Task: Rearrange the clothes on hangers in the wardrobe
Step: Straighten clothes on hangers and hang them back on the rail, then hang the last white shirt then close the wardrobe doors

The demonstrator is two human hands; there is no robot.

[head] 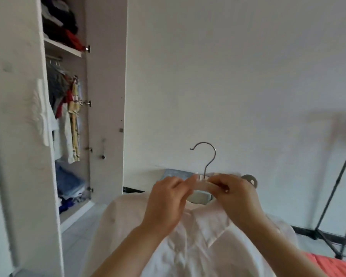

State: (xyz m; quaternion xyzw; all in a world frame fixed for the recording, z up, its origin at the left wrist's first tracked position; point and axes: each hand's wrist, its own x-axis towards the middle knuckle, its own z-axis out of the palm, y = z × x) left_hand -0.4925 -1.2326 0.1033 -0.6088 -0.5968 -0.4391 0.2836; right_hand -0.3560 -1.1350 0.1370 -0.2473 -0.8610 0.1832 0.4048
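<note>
1. At the far left we see the wardrobe [24, 136], its near panel pale, with a white ribbed cloth [41, 112] lying against the panel's edge.
2. Inside, the top shelf holds folded clothes [60, 23] in dark, white and red. Beneath it a rail [53, 57] carries the hanging clothes [68, 108]: grey, red, white and a yellow print, packed close together.
3. On the wardrobe floor lies a loose heap of blue garments [68, 184].
4. The open door [106, 96] stands just right of that compartment, its hinges showing along the inner edge.
5. Moving to the middle, our left hand [166, 202] pinches the left side of the hanger [201, 185], fingers curled over the pale bar close to the neck.
6. The hanger's metal hook [210, 163] rises upright between the two hands, its open end turned left, against the bare white wall.
7. A white shirt [198, 240] is draped on the hanger and falls toward us under both forearms, well apart from the wardrobe rail.
8. Our right hand [236, 194] grips the bar's right side, so the two hands sit close together, each clamped on the hanger.
9. A round metal object [251, 179], too blurred to identify, peeks out just behind the right hand.
10. At the far right stand the black legs of a stand [331, 196], with coral fabric [332, 264] in the lower corner.
</note>
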